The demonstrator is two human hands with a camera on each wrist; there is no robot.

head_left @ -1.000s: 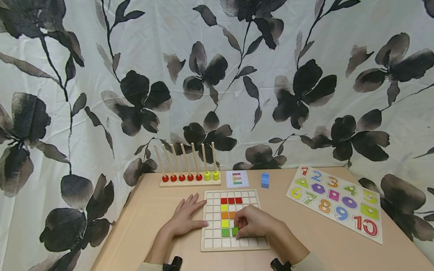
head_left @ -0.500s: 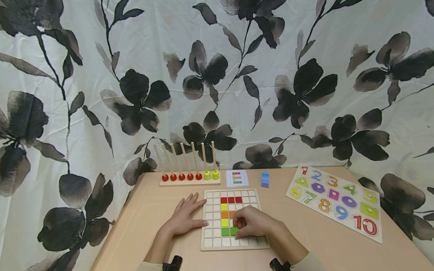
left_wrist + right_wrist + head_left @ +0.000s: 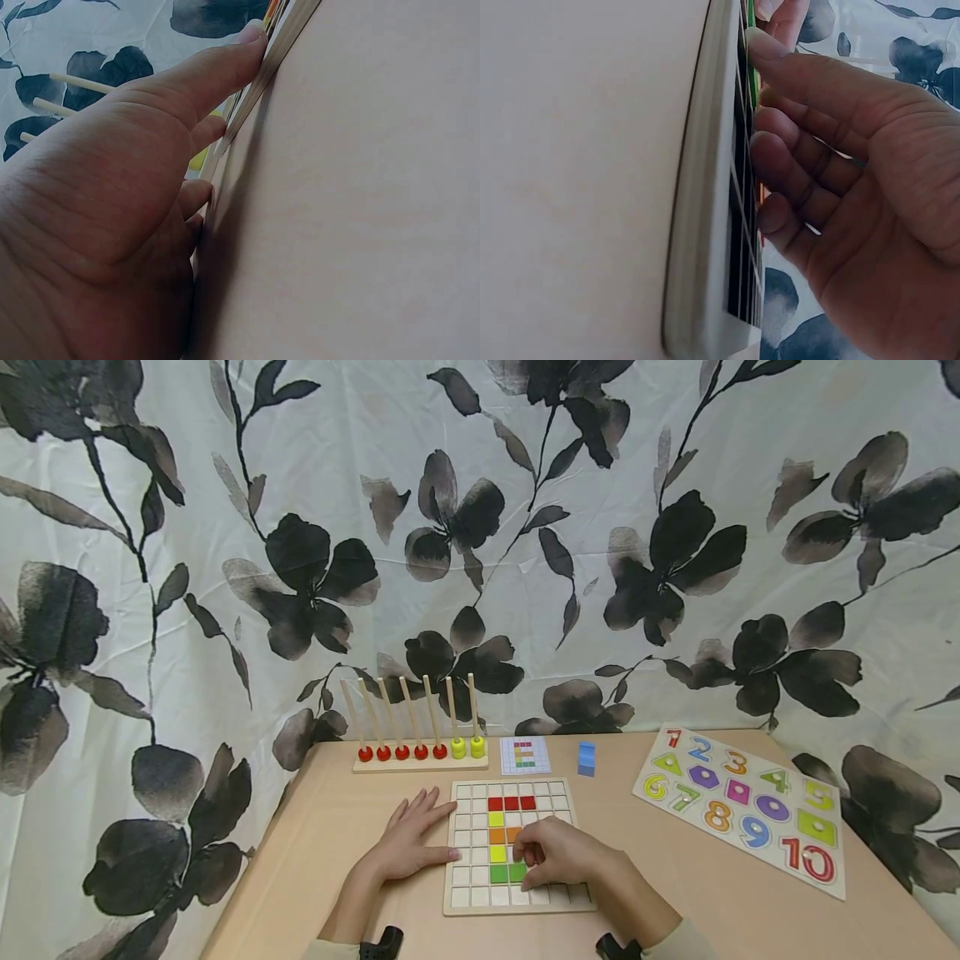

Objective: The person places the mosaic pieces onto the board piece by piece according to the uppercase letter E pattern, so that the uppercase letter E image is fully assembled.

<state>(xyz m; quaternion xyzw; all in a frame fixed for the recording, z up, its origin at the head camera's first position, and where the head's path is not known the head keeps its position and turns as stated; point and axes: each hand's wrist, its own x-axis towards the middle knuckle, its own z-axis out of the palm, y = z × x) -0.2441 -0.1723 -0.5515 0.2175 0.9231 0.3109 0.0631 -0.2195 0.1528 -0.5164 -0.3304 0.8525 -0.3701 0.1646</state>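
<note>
A square wooden board (image 3: 462, 896) with a white grid lies on the table, with red, yellow, orange and green tiles set in its cells. My left hand (image 3: 405, 847) rests at the board's left side with its fingers spread, thumb and index fingertips at the rim. Over the right half of the board is my right hand (image 3: 558, 853). Its thumb and index finger pinch a green tile (image 3: 516, 872), which lies level beside another green tile (image 3: 498, 873). In the right wrist view the thumb (image 3: 772, 52) is against the green edge. The hand hides several cells.
Behind the board stand a peg abacus (image 3: 420, 766) with red and yellow-green beads, a small pattern card (image 3: 508, 763) and a blue block (image 3: 587, 759). A number and shape puzzle board (image 3: 720, 843) lies at the right. A floral curtain (image 3: 480, 602) hangs behind the table.
The green tile went from tilted at the right fingertips to flat in the cell beside the other green tile. The left hand stayed at the rim.
</note>
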